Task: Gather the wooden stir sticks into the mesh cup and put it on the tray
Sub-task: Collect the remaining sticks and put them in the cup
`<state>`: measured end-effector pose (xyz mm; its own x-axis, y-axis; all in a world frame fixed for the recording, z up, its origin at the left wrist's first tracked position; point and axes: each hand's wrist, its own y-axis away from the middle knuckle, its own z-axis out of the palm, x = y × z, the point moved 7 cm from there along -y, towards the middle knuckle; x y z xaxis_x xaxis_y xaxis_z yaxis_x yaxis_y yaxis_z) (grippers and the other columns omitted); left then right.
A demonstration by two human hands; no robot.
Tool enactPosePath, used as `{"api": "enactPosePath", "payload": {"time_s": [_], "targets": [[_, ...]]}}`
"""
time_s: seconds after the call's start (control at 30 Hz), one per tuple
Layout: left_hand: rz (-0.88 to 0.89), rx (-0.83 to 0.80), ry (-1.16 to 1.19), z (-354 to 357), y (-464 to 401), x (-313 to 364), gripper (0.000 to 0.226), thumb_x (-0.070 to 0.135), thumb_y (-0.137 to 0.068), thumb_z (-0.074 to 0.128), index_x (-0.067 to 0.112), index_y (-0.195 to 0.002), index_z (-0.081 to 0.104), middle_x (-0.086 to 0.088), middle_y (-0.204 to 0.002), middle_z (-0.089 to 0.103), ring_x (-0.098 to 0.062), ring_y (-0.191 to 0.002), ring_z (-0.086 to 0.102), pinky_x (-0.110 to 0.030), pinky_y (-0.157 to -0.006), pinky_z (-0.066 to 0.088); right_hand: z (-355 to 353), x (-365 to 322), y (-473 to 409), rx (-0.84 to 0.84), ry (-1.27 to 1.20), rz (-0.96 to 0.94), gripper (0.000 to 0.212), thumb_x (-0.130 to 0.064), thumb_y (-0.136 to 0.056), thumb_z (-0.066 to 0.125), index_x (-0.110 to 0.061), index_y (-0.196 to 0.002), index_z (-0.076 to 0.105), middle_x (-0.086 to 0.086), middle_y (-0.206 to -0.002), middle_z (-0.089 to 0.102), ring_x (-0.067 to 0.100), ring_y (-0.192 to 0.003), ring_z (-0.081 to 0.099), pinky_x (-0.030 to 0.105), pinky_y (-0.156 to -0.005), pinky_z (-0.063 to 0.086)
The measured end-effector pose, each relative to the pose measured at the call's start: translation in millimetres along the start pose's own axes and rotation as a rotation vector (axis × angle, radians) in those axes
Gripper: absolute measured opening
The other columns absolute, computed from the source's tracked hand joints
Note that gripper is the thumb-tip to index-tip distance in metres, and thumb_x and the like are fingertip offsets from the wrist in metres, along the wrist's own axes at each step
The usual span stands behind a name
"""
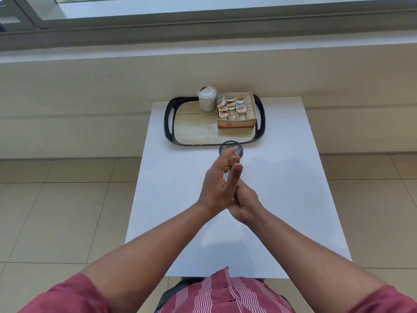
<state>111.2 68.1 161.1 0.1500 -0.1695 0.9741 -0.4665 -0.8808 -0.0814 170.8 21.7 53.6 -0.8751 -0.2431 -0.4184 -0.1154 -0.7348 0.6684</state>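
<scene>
A person in a maroon shirt with thin pale stripes sat at a small white table (pixel 293 177) with a smooth matte top, both bare forearms stretched forward over it. The two hands met above the middle of the table. The left hand (pixel 216 188) was held edge-up with its fingers fairly straight and pointed toward the far side, the fingertips blurred and overlapping the near rim of the mesh cup (pixel 231 148). The right hand (pixel 244 203) lay pressed against the left palm, its fingers curled inward; whether they closed around anything could not be told, since the wooden stir sticks were not clearly visible and the space between the palms was hidden. The mesh cup, round and dark with a fine metal weave showing through its open mouth, stood on the table just at the near edge of the tray (pixel 171 132), not on it. The tray was oblong with a glossy black rim, cut-out handles at left and right, and a pale wood-grain floor. At its far end stood a white cylindrical tub (pixel 207 100) with a lid, and to its right, touching or nearly so, a rectangular cardboard box (pixel 237 124) packed with rows of small paper sachets.
</scene>
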Motion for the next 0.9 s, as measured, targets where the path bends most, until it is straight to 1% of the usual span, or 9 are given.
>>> {"api": "enactPosePath", "payload": {"time_s": [0.03,0.1,0.2,0.33,0.43,0.5,0.6,0.7,0.9], "targets": [[0.015,0.001,-0.012,-1,0,0,0.053,0.068,-0.095,0.041,0.033,-0.131,0.058,0.014,-0.120,0.067,-0.003,-0.118,0.061,-0.021,-0.098,0.048,0,1,-1,0.004,0.006,0.002,0.051,-0.049,-0.079,0.086,-0.017,-0.117,0.075,-0.006,-0.125,0.048,0.007,-0.132,0.043,0.032,-0.106,0.030],[0.033,0.033,-0.043,-3,-1,-2,0.059,0.068,-0.097,0.038,0.021,-0.118,0.068,0.013,-0.113,0.069,-0.002,-0.112,0.062,-0.021,-0.094,0.049,1,1,1,0.008,0.011,0.004,0.054,-0.047,-0.081,0.085,-0.014,-0.121,0.068,0.002,-0.116,0.046,0.016,-0.109,0.049,0.032,-0.099,0.033],[0.016,0.115,-0.039,-7,-5,-7,0.046,0.055,-0.099,0.044,0.017,-0.098,0.071,0.010,-0.098,0.071,-0.006,-0.099,0.065,-0.024,-0.086,0.051,-1,0,-1,0.027,0.022,0.009,0.035,-0.040,-0.087,0.081,-0.017,-0.108,0.065,0.005,-0.099,0.046,0.014,-0.087,0.045,0.028,-0.088,0.038],[-0.142,0.235,0.105,-17,-16,-22,0.050,0.052,-0.098,0.052,0.015,-0.070,0.070,0.003,-0.071,0.070,-0.007,-0.070,0.066,-0.018,-0.068,0.050,-4,3,-2,0.024,0.055,0.058,0.023,-0.040,-0.089,0.078,-0.021,-0.093,0.068,-0.007,-0.066,0.052,0.004,-0.054,0.048,0.016,-0.050,0.041],[-0.231,0.272,0.206,-22,-22,-28,0.064,0.052,-0.099,0.055,0.006,-0.055,0.056,-0.007,-0.051,0.058,-0.013,-0.047,0.055,-0.022,-0.052,0.047,-1,6,1,-0.014,0.050,0.097,0.028,-0.038,-0.089,0.078,-0.018,-0.109,0.072,-0.006,-0.067,0.062,0.005,-0.054,0.055,0.014,-0.045,0.045],[-0.317,0.312,0.273,-25,-26,-33,0.063,0.054,-0.097,0.057,0.012,-0.051,0.049,-0.005,-0.044,0.050,-0.015,-0.040,0.049,-0.021,-0.044,0.043,1,9,2,-0.046,0.026,0.117,0.036,-0.035,-0.086,0.079,-0.015,-0.116,0.072,-0.002,-0.078,0.069,0.007,-0.062,0.063,0.014,-0.049,0.050],[-0.505,0.396,0.361,-30,-28,-45,0.055,0.064,-0.095,0.053,0.017,-0.067,0.053,-0.001,-0.045,0.044,-0.017,-0.039,0.043,-0.024,-0.042,0.040,-1,12,1,-0.053,0.000,0.125,0.036,-0.030,-0.079,0.083,-0.008,-0.103,0.068,0.007,-0.085,0.071,0.012,-0.069,0.068,0.015,-0.055,0.055],[-0.640,0.439,0.549,-28,-26,-55,0.062,0.071,-0.096,0.036,0.012,-0.092,0.056,-0.002,-0.050,0.047,-0.018,-0.043,0.047,-0.028,-0.048,0.044,-2,10,-2,-0.044,0.015,0.086,0.034,-0.026,-0.076,0.083,-0.006,-0.096,0.063,0.005,-0.076,0.068,0.008,-0.058,0.060,0.013,-0.052,0.052],[-0.600,0.237,0.747,-11,-23,-48,0.073,0.076,-0.093,0.034,0.009,-0.098,0.062,-0.014,-0.079,0.069,-0.029,-0.082,0.069,-0.036,-0.073,0.053,-4,-7,-9,0.026,-0.041,0.009,0.028,-0.021,-0.074,0.082,-0.007,-0.090,0.064,0.004,-0.076,0.068,0.007,-0.052,0.057,0.011,-0.046,0.046]]}}
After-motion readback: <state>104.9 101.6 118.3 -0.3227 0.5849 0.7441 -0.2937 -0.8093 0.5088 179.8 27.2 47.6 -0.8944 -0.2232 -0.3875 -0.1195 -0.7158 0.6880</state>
